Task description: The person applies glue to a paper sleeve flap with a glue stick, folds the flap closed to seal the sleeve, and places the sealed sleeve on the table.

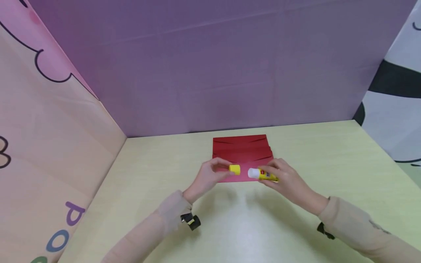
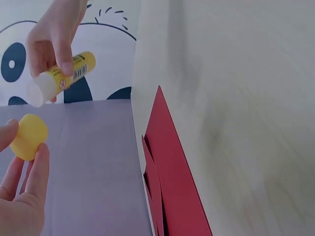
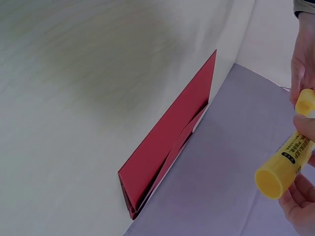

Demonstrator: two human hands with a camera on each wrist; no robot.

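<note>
A yellow cap is pinched between the thumb and fingertips of my left hand. My right hand grips a yellow glue stick by its labelled body, its white end pointing left toward the cap. A short gap separates cap and glue stick. Below both hands, red envelopes lie on the table, overlapping, with a pinkish-red flap nearest me. In the left wrist view the glue stick is above and beyond the cap. The right wrist view shows the glue stick's yellow base.
The pale wooden table meets a purple backdrop along its far edge. Printed panels stand at the left and right. Dark wrist devices are strapped under both sleeves.
</note>
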